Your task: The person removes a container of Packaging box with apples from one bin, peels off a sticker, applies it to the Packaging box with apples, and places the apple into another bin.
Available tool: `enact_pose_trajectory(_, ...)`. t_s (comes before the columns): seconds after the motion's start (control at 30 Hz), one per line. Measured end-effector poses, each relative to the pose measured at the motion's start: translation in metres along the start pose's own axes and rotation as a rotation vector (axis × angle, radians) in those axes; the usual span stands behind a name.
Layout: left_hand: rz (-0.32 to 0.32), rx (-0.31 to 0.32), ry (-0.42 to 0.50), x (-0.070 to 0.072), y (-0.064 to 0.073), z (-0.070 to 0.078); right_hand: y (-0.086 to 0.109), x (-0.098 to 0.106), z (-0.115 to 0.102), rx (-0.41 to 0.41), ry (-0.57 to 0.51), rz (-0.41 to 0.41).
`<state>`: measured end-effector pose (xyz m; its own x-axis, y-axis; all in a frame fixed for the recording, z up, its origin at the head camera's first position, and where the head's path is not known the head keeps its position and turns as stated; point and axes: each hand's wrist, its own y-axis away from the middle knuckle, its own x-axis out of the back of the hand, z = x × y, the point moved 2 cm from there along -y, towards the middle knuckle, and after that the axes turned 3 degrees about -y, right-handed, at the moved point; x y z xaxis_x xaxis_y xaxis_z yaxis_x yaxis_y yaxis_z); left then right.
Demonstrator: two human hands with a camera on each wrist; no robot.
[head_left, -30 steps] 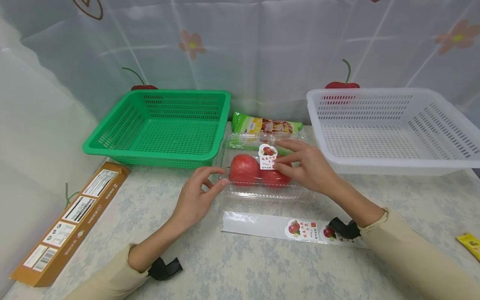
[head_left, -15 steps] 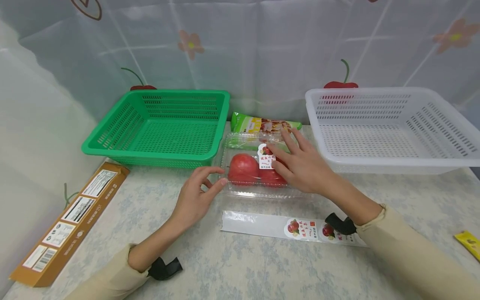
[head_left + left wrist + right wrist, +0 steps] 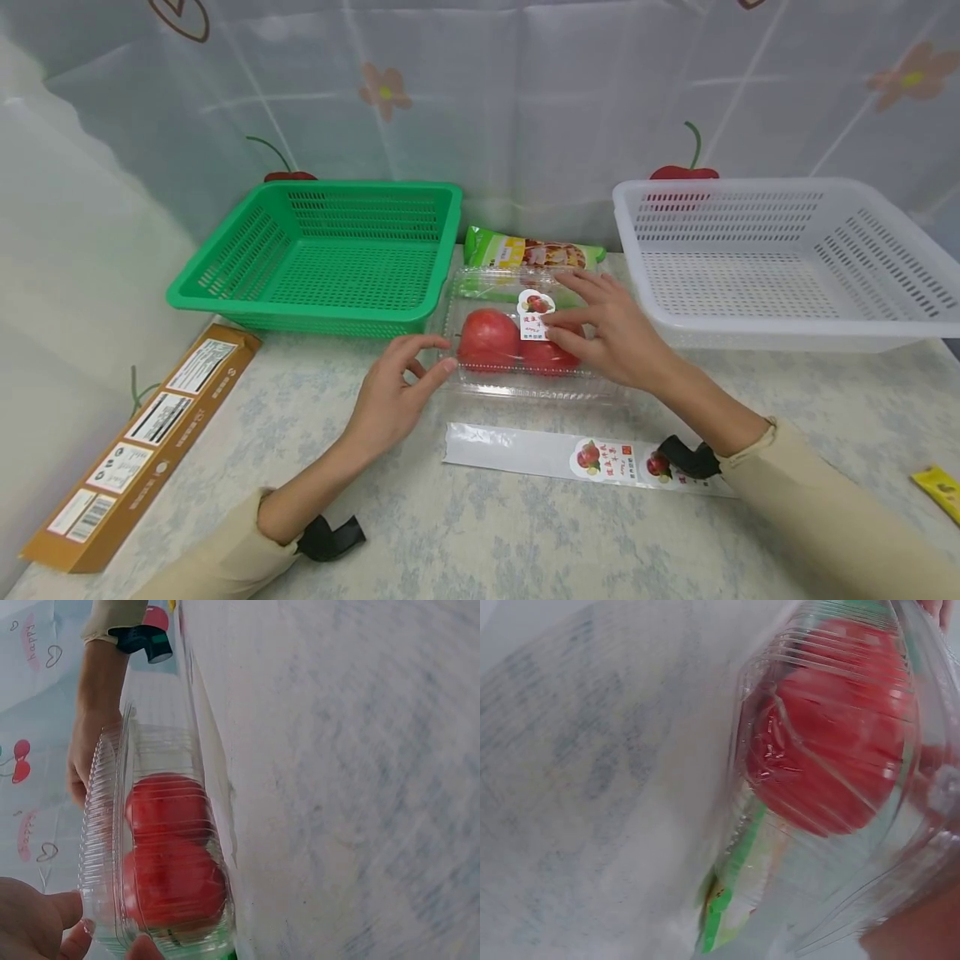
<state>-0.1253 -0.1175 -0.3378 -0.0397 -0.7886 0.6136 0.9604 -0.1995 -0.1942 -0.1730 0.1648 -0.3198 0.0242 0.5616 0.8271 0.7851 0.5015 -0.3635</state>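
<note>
the white sticker [image 3: 531, 315] lay near the frame's centre, long axis up-down, on the clear box [image 3: 525, 390]. nearer was the right hand [image 3: 618, 337], fingertips at the sticker's right edge, grip loosely spread; the left hand [image 3: 390, 396], thumb and forefinger apart, touched the box's left end.

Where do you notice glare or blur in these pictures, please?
Head view: mostly clear, glints on the clear plastic clamshell and sheen on the sticker strip; left wrist view: tablecloth pattern smeared; right wrist view: soft and hazy overall, with bright highlights over the red fruits.
</note>
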Motion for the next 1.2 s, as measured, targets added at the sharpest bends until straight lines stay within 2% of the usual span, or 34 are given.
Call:
enact_pose_trajectory(0.13, -0.003, 0.001, 0.0, 0.0, 0.0, -0.001, -0.003, -0.001, -0.004, -0.149, 0.154, -0.168)
enact_pose_trajectory(0.2, -0.001, -0.001, -0.001, -0.001, 0.0, -0.001, -0.006, 0.0, -0.006, -0.206, 0.197, -0.235)
enact_pose_trajectory(0.33, 0.005, -0.003, -0.002, 0.0, -0.001, -0.003, -0.012, 0.001, -0.01, -0.24, 0.246, -0.303)
enact_pose_trajectory(0.47, 0.004, -0.007, -0.003, 0.0, -0.002, -0.003, -0.014, 0.001, -0.012, -0.24, 0.284, -0.323)
enact_pose_trajectory(0.57, 0.0, 0.001, -0.003, 0.0, -0.003, -0.003, -0.017, -0.001, -0.015, -0.229, 0.319, -0.3)
enact_pose_trajectory(0.67, -0.001, 0.002, 0.005, 0.0, -0.003, -0.003, -0.018, -0.003, -0.016, -0.203, 0.311, -0.234)
enact_pose_trajectory(0.87, 0.001, 0.001, 0.007, -0.001, -0.002, -0.002, -0.014, -0.004, -0.01, -0.092, 0.128, 0.023)
enact_pose_trajectory(1.0, 0.006, 0.002, 0.001, 0.0, -0.002, -0.002, -0.01, -0.003, -0.008, -0.031, 0.037, 0.141)
enact_pose_trajectory(1.1, 0.009, -0.001, 0.001, 0.0, -0.002, -0.003, -0.006, -0.003, -0.009, 0.007, 0.013, 0.164)
enact_pose_trajectory(1.2, 0.011, -0.003, 0.005, 0.0, -0.001, -0.003, -0.006, -0.003, -0.009, 0.02, 0.017, 0.137)
